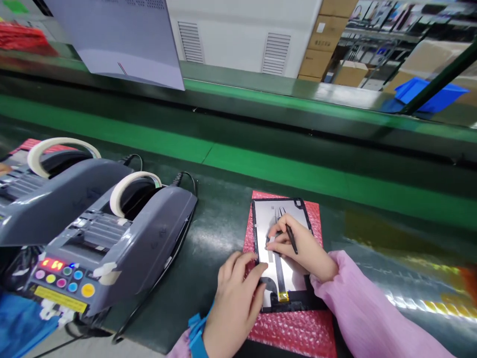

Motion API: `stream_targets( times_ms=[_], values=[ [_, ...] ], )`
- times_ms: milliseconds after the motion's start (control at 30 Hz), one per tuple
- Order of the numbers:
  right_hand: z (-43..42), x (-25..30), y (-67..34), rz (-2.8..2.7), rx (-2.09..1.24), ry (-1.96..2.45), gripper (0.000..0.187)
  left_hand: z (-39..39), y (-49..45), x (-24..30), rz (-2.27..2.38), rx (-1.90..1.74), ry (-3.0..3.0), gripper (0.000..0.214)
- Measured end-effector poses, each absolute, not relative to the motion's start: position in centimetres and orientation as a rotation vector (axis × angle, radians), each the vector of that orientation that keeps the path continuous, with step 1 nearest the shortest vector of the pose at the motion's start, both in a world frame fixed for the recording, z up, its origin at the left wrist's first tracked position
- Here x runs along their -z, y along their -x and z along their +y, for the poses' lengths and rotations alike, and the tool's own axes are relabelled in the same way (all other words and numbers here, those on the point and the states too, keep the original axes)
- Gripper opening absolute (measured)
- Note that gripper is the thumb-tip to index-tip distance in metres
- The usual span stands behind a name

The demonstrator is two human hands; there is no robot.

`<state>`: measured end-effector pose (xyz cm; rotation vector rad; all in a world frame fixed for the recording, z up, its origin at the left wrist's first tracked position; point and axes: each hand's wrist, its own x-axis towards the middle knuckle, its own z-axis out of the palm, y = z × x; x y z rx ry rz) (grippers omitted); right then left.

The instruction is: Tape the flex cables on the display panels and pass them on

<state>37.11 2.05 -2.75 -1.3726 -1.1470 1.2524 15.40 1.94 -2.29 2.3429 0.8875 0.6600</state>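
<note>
A tablet screen panel lies with its silvery back up, showing a dark ribbon cable and yellow tape near its lower edge. Under it is a red bubble-wrap sheet. My right hand is over the panel's middle, holding dark tweezers whose spread tips point away from me. Its thumb and index fingertips come close together at the panel's surface; whether they pinch anything there is hard to see. My left hand, fingers apart and slightly bent, rests at the panel's left edge with the thumb over its back.
Two grey tape dispensers with cream tape rolls stand on the left, cables trailing beside the nearer one. A grey-white monitor-like panel hangs at the back. Beyond the green bench ledge are cardboard boxes and a blue bin.
</note>
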Motion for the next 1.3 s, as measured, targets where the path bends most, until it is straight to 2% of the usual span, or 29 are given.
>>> stream_targets(
  times_ms=[167, 467, 633, 767, 833, 900, 1000, 1133, 1300],
  values=[
    [2.4, 2.7, -37.2, -1.230, -1.214, 1.426, 0.038, 1.8, -16.4, 3.2, 0.980, -0.549, -2.561, 0.044],
    [2.6, 3.0, -36.8, -1.174, -1.149, 1.514, 0.037, 1.6, -16.7, 3.5, 1.051, -0.499, -2.678, 0.038],
    [4.9, 2.8, -36.8, -1.071, -0.927, 1.573, 0.051, 1.4, -16.8, 3.6, 1.070, -0.450, -2.752, 0.037],
    [6.1, 2.0, -40.3, -1.057, -0.582, 1.738, 0.050, 0.7, -16.3, 3.8, 1.058, -0.435, -2.815, 0.039],
    [5.5, 1.4, -42.8, -1.047, -0.360, 1.973, 0.046, 0.5, -15.9, 3.9, 1.003, -0.432, -2.887, 0.050],
    [4.4, 1.0, -44.5, -1.009, -0.282, 2.246, 0.042, 0.5, -15.6, 3.9, 0.924, -0.427, -2.982, 0.066],
    [2.9, 0.7, -45.0, -0.980, -0.471, 2.406, 0.041, 0.8, -15.5, 4.3, 0.880, -0.433, -3.062, 0.073],
    [3.6, 0.9, -43.3, -0.904, -0.814, 1.966, 0.048, 1.6, -15.9, 5.8, 0.889, -0.502, -3.070, 0.068],
    [8.4, 1.6, -42.6, -0.744, -0.816, 1.668, 0.048, 5.6, -17.8, 8.3, 0.943, -0.732, -2.961, 0.059]
  ],
)
